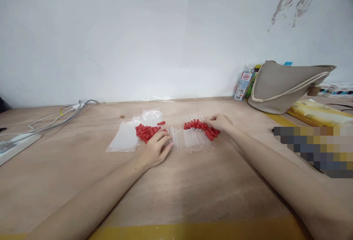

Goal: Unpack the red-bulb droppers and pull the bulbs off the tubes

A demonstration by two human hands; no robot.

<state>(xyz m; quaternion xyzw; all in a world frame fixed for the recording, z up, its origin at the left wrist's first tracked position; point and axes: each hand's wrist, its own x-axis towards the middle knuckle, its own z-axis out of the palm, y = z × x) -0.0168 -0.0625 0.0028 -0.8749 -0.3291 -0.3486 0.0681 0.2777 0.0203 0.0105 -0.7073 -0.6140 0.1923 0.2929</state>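
My left hand [157, 148] rests on the table, its fingers and thumb bent around a clear glass tube at the left end of a row of such tubes [190, 140]. Beside it lies a heap of loose red rubber bulbs [143, 132], partly covered by my fingers. With thumb and fingers pinched, my right hand [218, 121] is at the right end of a row of droppers [194, 123], glass tubes capped with red bulbs. It seems to grip one dropper there; the fingertips partly hide it. A few more red bulbs [211, 134] lie just below that hand.
Clear zip bags [123, 137] lie left of the bulbs. Cables [68, 117] and a white power strip [19, 146] are at far left. A grey bag [286, 87], a bottle [244, 83] and a yellow packet [320, 114] stand or lie at back right, before the wall.
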